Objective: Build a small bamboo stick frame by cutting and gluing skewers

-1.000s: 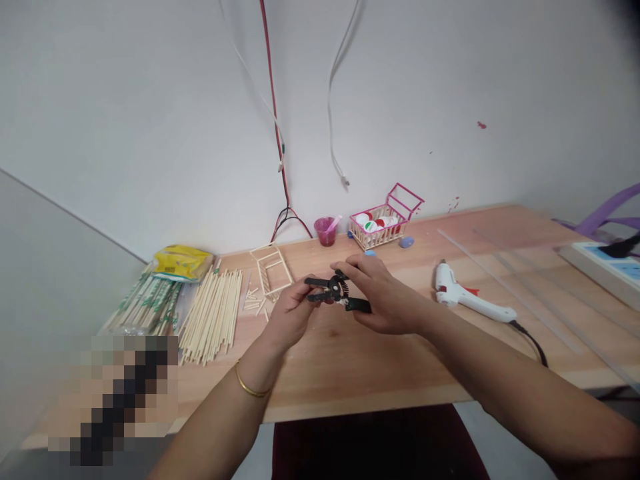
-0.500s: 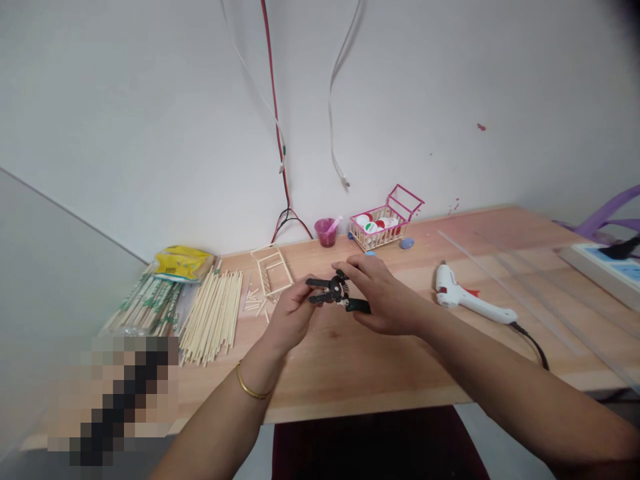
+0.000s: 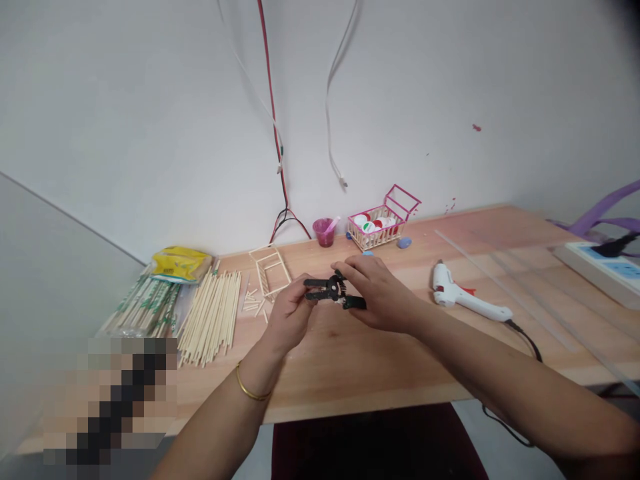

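My right hand (image 3: pixel 380 293) is wrapped round the handles of black wire strippers (image 3: pixel 333 288), whose jaws point left and whose spring shows between the handles. The jaws lie at the fingertips of my left hand (image 3: pixel 290 313). Its fingers are pinched together, and what they hold, if anything, is hidden behind the tool. Both hands are above the middle of the wooden table (image 3: pixel 350 373). Just behind my left hand stands a small frame of thin sticks (image 3: pixel 273 263), with short cut stick pieces (image 3: pixel 255 303) beside it.
Loose wooden sticks (image 3: pixel 210 320) lie left, next to wrapped sticks (image 3: pixel 145 300) under a yellow packet (image 3: pixel 181 263). At the back are a pink cup (image 3: pixel 324 233) and a stick cart (image 3: pixel 377 230) holding bottle caps. A glue gun (image 3: pixel 465 300) and a power strip (image 3: pixel 600 270) lie right.
The view has shifted slightly. My hands and the wire strippers keep nearly the same pose, with the jaws still at my left fingertips.
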